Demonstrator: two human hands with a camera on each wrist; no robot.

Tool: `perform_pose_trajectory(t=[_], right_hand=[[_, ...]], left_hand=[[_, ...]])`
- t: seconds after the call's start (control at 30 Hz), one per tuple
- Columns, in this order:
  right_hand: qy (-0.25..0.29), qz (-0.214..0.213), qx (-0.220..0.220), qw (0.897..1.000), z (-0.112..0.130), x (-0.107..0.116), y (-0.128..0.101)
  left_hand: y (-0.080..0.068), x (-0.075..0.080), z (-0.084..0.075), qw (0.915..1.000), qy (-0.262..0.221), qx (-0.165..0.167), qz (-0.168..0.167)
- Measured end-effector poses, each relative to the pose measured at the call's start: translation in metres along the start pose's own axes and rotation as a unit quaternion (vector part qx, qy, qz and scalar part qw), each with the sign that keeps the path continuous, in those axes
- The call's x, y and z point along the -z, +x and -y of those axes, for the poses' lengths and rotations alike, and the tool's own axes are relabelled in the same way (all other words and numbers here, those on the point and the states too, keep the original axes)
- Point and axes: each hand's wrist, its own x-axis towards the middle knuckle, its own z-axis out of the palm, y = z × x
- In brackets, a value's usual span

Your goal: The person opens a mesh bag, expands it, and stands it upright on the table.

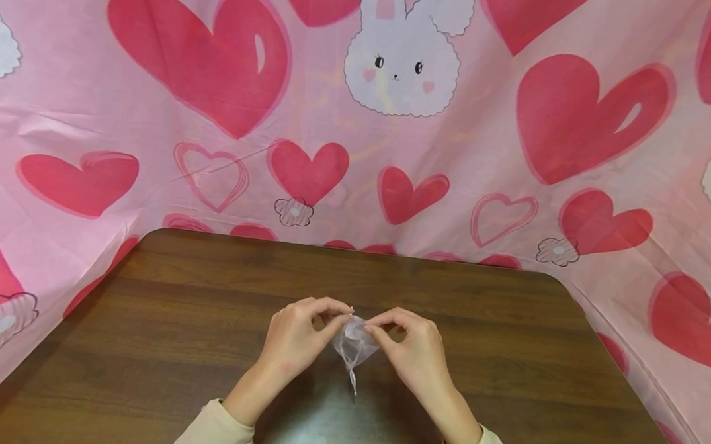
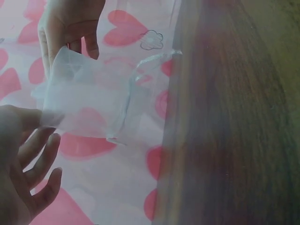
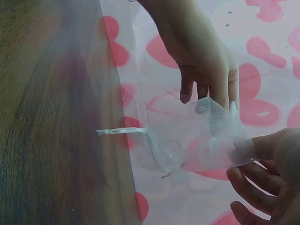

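Observation:
A small sheer white drawstring pouch (image 1: 355,346) hangs between the two hands above the table. My left hand (image 1: 295,335) pinches one corner between thumb and fingertips. On the opposite corner, the right hand (image 1: 418,347) pinches the fabric the same way. The left wrist view shows the see-through pouch (image 2: 84,101) spread between the hands, with cloth hearts visible through it. Its pale cord (image 3: 123,131) sticks out from the gathered end, away from the fingers, in the right wrist view. In the head view the cord's tail (image 1: 353,383) dangles toward the near side.
Beneath the hands lies a dark wood-grain table (image 1: 197,294) with rounded far corners. A pink cloth (image 1: 359,129) printed with hearts and a rabbit rises behind it and along both sides. Light sleeves (image 1: 218,431) cover the forearms at the near edge.

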Motion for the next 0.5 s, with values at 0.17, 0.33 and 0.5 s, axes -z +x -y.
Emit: perform_pose_trajectory(t=[0.17,0.33,0.5], right_hand=[[-0.008,-0.005,-0.005,1.000,-0.0015,-0.0001,-0.0002],[0.000,-0.003,0.001,1.000,-0.0024,-0.0007,-0.0006],[0.028,0.004,0.015,0.999,-0.0008,-0.0003,0.0000]], left_hand=[[-0.0003,0.0004,-0.0009,0.9997,-0.010,-0.020,-0.004],[-0.0016,0.0006,-0.0003,0.9986,-0.028,-0.042,0.018],[-0.0013,0.0002,0.0003,0.9982,-0.019,-0.041,0.038]])
